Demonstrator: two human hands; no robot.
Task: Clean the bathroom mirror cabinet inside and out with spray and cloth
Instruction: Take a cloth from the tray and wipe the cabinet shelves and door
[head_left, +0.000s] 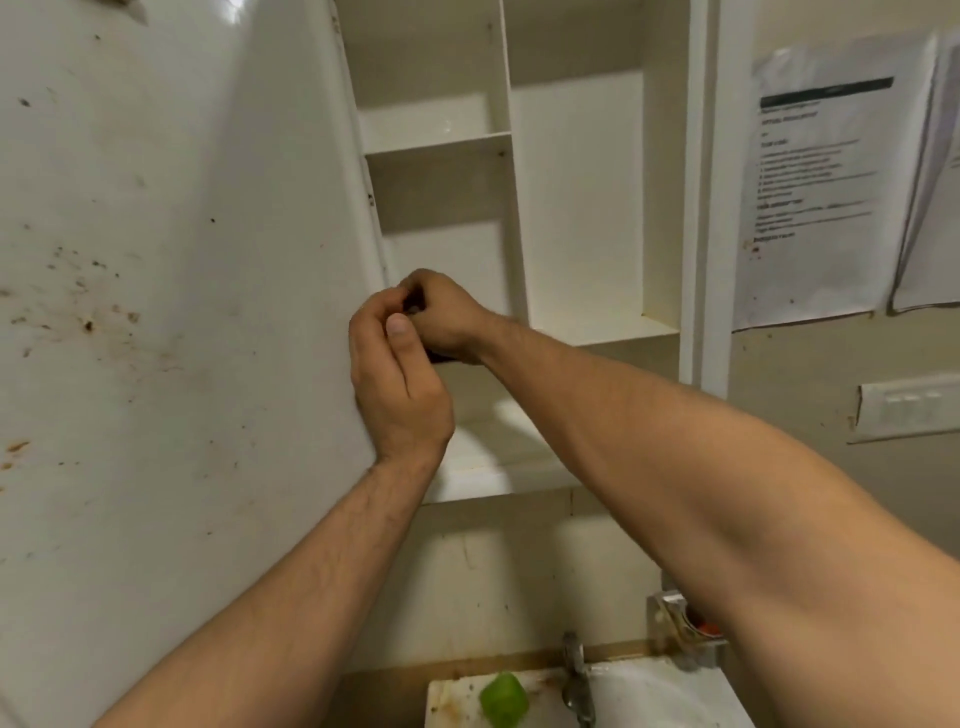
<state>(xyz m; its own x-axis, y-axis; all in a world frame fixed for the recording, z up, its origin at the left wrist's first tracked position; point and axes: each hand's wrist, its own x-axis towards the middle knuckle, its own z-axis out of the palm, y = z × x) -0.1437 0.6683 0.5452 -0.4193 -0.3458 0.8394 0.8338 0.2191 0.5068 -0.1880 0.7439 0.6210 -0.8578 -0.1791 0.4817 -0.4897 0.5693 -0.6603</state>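
Both forearms reached up and met before the open cabinet (582, 208), beside the edge of its one stained door (182, 260). The left hand (400, 384) had its fingers curled and thumb raised, the right hand (444, 319) was clenched, and together they grasped one small dark thing (414, 304), too hidden to name. Two papers (821, 182) hung on the wall at right, their print too blurred to read; below were one tap (574, 670) and one green thing (503, 699) on the sink (665, 696)
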